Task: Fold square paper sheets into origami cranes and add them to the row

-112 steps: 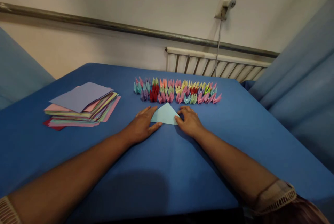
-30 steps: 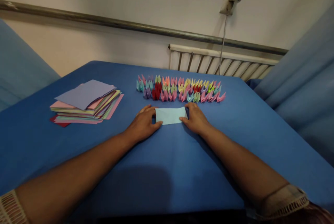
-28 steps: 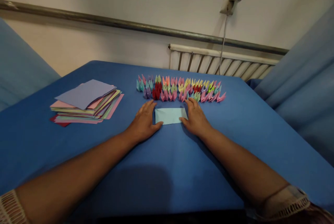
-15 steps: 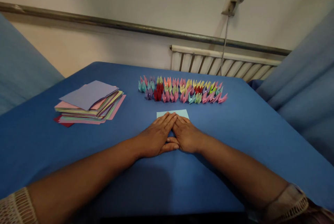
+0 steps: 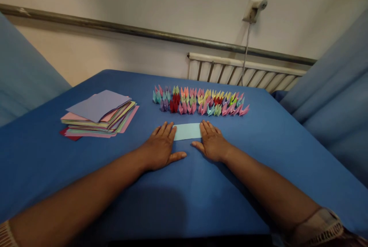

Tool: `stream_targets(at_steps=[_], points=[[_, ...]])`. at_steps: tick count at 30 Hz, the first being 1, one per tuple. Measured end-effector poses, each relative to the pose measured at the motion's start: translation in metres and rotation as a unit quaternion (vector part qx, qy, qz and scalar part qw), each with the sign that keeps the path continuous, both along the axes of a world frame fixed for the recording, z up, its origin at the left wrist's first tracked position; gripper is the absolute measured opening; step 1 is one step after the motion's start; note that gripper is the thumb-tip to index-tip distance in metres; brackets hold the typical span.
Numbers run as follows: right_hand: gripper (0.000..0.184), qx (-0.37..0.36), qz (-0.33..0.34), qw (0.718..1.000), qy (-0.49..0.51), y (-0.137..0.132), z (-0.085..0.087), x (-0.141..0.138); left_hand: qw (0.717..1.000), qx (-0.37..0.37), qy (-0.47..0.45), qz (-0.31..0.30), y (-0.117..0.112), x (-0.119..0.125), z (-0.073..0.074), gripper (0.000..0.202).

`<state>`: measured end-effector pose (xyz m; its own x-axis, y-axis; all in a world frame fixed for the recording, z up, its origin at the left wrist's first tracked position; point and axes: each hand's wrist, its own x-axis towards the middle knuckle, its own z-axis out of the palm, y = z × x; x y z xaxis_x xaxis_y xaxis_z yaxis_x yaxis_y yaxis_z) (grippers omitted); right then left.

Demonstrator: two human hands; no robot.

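Observation:
A pale aqua sheet of paper, seen as a narrow rectangle, lies flat on the blue-covered table. My left hand rests over its left end, fingers stretched forward and thumb spread to the right. Over the right end lies my right hand, palm down, its thumb pointing left. The middle of the paper shows between the hands, while its two ends are covered by my fingers. Neither hand grips anything.
Several rows of colourful folded paper cranes stand beyond the paper. To the left is a stack of coloured paper sheets. Behind the table are a radiator, a wall pipe and a plugged-in cord; blue curtains hang at both sides.
My hands have slid apart from the middle of the paper, the left one leftward and the right one rightward. The middle of the paper is now uncovered.

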<state>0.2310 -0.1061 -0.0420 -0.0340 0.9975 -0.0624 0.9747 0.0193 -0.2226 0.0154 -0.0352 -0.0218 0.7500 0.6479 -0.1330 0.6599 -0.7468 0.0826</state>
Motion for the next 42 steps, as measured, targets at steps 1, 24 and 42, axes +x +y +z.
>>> stream_targets(at_steps=[1, 24, 42], points=[[0.086, 0.006, -0.01, 1.0, -0.001, 0.001, 0.0, 0.0, 1.0, 0.01, -0.008, 0.009, 0.002, 0.0, -0.001, 0.108], [0.071, 0.044, -0.03, 0.999, -0.003, 0.013, -0.005, 0.007, 0.997, 0.018, -0.067, -0.014, 0.005, 0.013, -0.005, 0.104], [0.054, 0.105, -0.128, 0.984, 0.07, 0.018, -0.004, 0.011, 0.98, 0.005, -0.177, -0.092, 0.013, 0.006, 0.002, 0.059]])
